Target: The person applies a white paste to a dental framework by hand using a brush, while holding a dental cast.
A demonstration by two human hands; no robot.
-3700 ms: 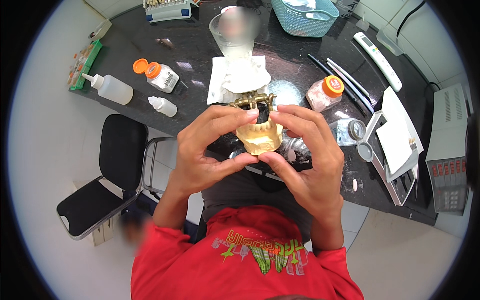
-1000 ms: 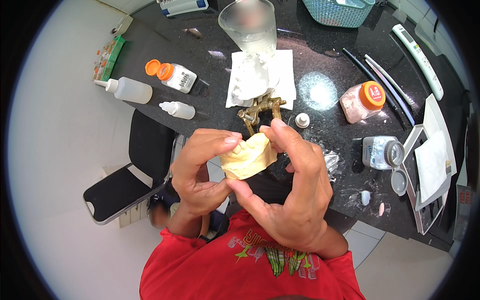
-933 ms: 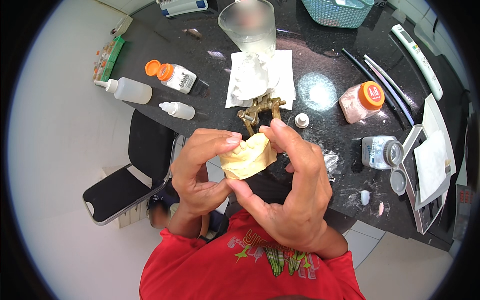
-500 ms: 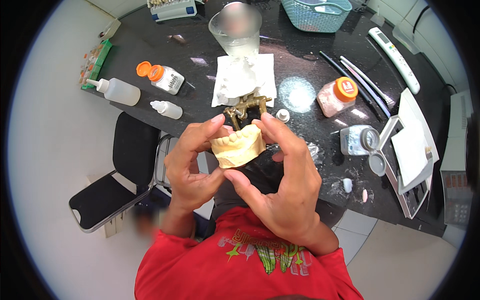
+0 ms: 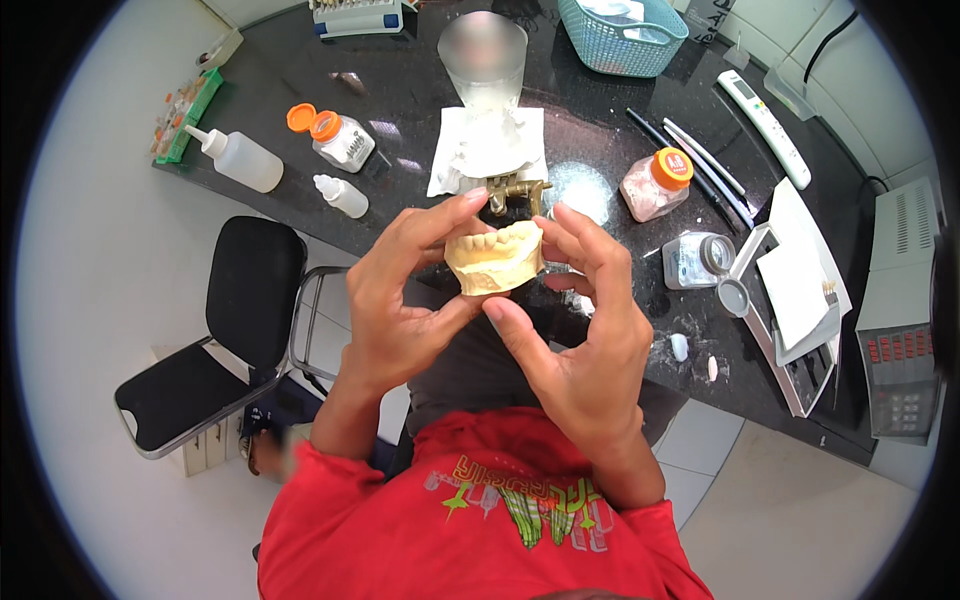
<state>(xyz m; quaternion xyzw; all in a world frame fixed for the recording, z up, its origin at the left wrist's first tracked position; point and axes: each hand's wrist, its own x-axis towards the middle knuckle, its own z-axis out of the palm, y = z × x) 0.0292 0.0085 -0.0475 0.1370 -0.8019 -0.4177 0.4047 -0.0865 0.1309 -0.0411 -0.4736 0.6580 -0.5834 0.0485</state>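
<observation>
Less tilted than earlier, the pale-yellow plaster dental cast point(image 5: 492, 265) is lifted; we clamp it between left hand point(image 5: 383, 298) and right hand point(image 5: 596, 352), not yet released.

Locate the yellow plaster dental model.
Near the head view's centre, the yellow plaster dental model is held between left hand and right hand, just below the brass hinged frame.

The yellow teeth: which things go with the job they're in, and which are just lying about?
Probably part of the job:
- yellow teeth model, held between the left hand and right hand
- brass frame, right behind it

Probably just lying about:
- blue-green basket, at the back
- white remote control, on the right
- black chair, on the left
</observation>
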